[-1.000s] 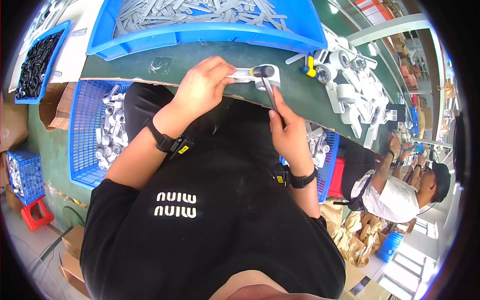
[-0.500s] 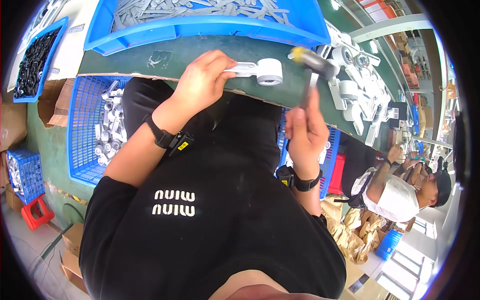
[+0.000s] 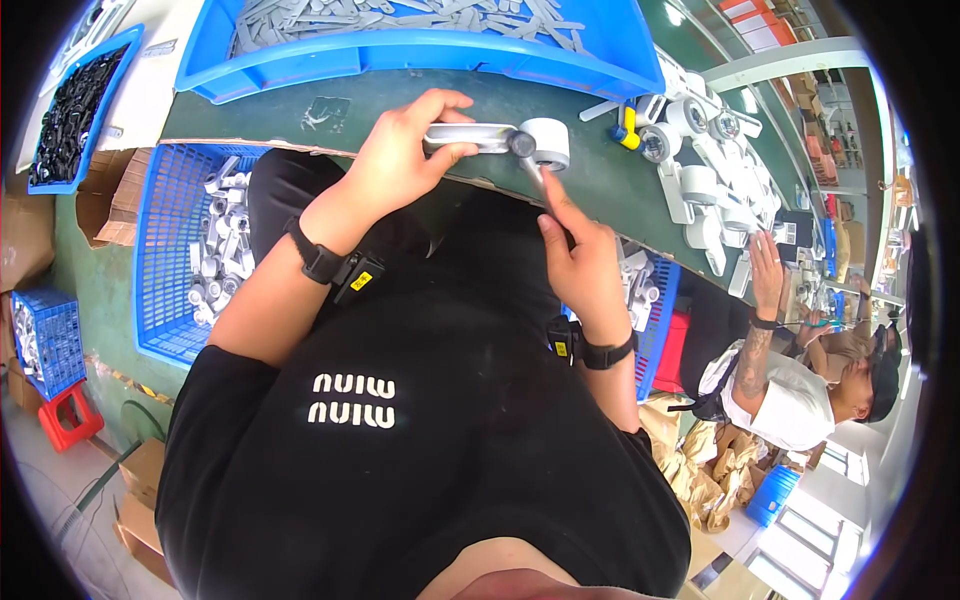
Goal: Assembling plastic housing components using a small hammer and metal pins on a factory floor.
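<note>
My left hand (image 3: 405, 140) grips the flat arm of a white part (image 3: 470, 137) between thumb and fingers. The part's round, cup-shaped end (image 3: 545, 140) points right, over the green tabletop (image 3: 400, 98). In my right hand (image 3: 590, 265) is a hammer (image 3: 521, 145), its fingers closed round the handle and the index finger stretched along it. The dark grey hammer head is at the joint between arm and round end; whether it touches cannot be told. The lower handle is hidden by the hand.
A blue bin (image 3: 420, 50) of grey strips stands behind. To the right lie a yellow-and-blue object (image 3: 627, 130) and a pile of white parts (image 3: 705, 165). Blue crates (image 3: 160, 260) of parts stand below the table edge. A co-worker's hand (image 3: 768, 275) is near the pile.
The hammer has come left and down from beside the pile onto the white part. The left hand still holds that part, turned slightly. A co-worker's hand has moved up toward the pile.
</note>
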`<state>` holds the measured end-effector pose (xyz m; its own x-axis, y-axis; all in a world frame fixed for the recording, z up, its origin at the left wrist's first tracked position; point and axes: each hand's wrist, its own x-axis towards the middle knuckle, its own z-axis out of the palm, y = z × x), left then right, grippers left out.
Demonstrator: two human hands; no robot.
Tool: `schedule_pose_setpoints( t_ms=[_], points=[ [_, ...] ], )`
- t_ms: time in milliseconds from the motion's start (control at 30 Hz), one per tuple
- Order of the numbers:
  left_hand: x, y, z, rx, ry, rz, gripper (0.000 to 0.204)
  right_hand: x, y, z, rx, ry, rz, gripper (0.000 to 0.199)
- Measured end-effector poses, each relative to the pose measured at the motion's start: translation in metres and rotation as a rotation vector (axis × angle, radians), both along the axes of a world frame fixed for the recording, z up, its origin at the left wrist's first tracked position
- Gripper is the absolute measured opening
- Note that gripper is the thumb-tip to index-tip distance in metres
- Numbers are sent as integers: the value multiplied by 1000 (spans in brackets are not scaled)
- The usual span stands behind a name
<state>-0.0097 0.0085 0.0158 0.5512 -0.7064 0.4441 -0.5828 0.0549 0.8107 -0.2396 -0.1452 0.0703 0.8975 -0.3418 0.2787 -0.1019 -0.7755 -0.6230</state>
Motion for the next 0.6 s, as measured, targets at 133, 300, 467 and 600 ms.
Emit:
schedule_pose_setpoints(
  t_ms=[133, 300, 467, 600],
  points=[
    [-1, 1, 0, 22, 58, -14, 52, -5, 19, 26, 137, 25, -75, 54],
    [1, -2, -1, 11, 77, -42, 53, 9, 0, -8, -44, -92, 51, 53],
    [-9, -4, -12, -59, -236, 114, 47, -3, -8, -5, 417, -132, -118, 51],
    [-6, 8, 2, -11, -284, 17, 30, -18, -42, -4, 163, -284, -451, 37]
  ],
)
